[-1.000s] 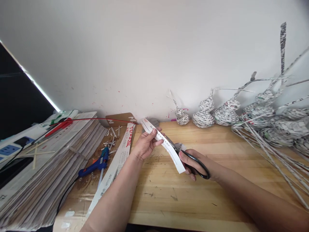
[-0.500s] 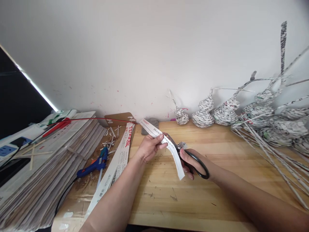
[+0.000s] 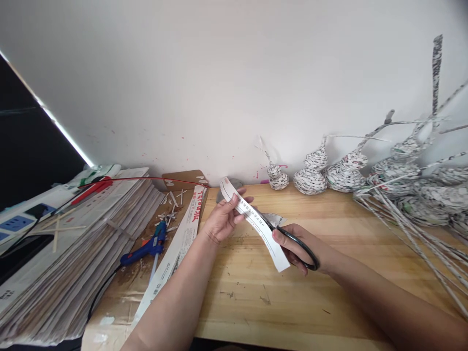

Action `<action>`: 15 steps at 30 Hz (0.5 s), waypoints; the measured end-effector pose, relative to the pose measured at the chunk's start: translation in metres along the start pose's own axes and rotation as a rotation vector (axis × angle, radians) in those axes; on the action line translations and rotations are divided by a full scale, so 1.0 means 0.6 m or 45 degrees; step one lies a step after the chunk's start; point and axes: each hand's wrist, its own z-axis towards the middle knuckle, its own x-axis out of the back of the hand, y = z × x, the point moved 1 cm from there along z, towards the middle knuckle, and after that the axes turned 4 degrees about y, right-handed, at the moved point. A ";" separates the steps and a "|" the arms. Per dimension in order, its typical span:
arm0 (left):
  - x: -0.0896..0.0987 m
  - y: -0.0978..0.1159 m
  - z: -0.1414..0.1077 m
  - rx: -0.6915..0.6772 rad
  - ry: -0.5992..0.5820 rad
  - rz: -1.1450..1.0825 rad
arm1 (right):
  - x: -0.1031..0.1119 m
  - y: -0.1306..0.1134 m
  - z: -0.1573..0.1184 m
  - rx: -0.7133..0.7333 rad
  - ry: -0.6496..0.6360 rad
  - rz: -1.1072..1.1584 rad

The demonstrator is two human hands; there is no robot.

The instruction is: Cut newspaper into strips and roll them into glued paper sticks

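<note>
Pinched in left hand [image 3: 224, 218]: strip [image 3: 265, 235], straighter below it than a moment ago. Clasped in right hand [image 3: 300, 251]: scissors [image 3: 293, 236], along strip; cut apparently unfinished.

Scissors [image 3: 302, 246] partly hidden behind paper strip [image 3: 256, 220]; newspaper stack [image 3: 95, 243] cut by left edge, rightmost woven form [image 3: 459, 223] by right.

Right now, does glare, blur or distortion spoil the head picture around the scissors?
Head view, centre: black-handled scissors and newspaper strip look evenly lit, fairly sharp; head view, right edge: woven newspaper gourds soften; head view, upper left: a bright slanting line glares.
</note>
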 end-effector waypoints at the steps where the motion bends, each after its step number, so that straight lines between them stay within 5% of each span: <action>1: 0.002 0.004 0.001 -0.018 0.021 -0.037 | 0.002 0.001 0.000 0.004 -0.018 -0.026; 8: -0.004 -0.008 0.001 -0.018 0.099 0.007 | 0.000 0.003 -0.003 0.158 -0.152 0.048; 15: -0.022 -0.029 -0.005 0.001 0.082 0.066 | -0.003 -0.012 -0.008 0.228 -0.106 -0.001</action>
